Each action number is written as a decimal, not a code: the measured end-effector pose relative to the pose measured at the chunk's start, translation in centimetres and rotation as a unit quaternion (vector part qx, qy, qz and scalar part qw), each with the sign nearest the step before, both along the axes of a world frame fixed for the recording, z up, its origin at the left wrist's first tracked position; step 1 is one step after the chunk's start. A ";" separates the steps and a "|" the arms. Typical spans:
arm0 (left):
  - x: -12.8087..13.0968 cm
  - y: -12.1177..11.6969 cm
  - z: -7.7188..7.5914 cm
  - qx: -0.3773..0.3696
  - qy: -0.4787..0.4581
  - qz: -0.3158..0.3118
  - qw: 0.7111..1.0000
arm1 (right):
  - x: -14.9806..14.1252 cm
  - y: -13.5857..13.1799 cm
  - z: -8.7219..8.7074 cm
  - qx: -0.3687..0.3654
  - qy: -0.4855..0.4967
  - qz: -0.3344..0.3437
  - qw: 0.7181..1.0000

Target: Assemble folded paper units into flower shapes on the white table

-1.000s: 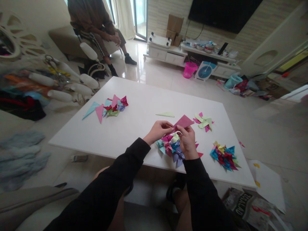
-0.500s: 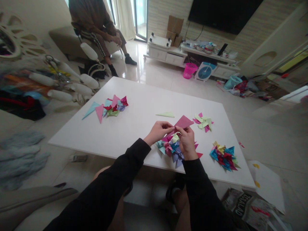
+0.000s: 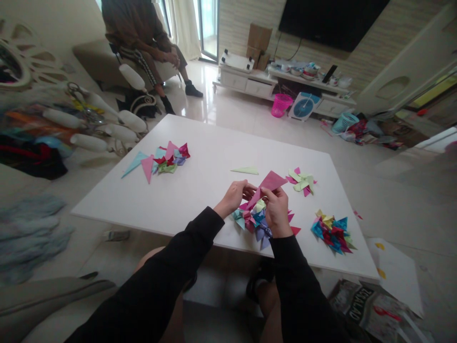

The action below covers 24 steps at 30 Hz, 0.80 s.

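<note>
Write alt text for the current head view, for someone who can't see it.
Two hands, the right gripping folded pink paper and the left beside it, above colorful paper shapes on a white table. A seated person is beyond.

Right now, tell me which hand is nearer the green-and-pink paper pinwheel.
Right: the right hand is left of the green-and-pink paper pinwheel, lower in view; the left hand is farther left.

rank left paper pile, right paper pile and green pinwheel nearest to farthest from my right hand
1. Green pinwheel, just right of your right hand.
2. Right paper pile, farther right.
3. Left paper pile, well over left.
</note>
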<state>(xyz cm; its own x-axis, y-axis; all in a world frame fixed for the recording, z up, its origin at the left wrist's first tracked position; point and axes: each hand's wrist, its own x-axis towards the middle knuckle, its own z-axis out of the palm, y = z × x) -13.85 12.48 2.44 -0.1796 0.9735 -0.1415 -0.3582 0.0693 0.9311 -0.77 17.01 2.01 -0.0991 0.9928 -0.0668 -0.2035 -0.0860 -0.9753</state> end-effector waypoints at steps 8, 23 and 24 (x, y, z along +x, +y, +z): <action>0.1 0.0 0.3 0.016 0.006 -0.005 1.000 | 0.2 0.1 0.1 0.010 -0.009 0.001 1.000; -0.8 -0.5 0.7 0.029 0.175 0.019 0.984 | 0.5 -0.4 0.7 -0.009 0.016 -0.047 0.999; -0.9 -0.5 0.6 0.026 0.184 0.011 0.983 | 0.7 -0.3 0.5 -0.001 0.009 -0.051 0.999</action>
<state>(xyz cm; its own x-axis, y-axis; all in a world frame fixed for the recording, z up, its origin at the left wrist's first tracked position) -14.76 11.98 3.04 -0.2299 0.9731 -0.0128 0.0025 0.0137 0.9999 -0.05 16.76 2.51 0.0014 0.9976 -0.0688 -0.2284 -0.0666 -0.9713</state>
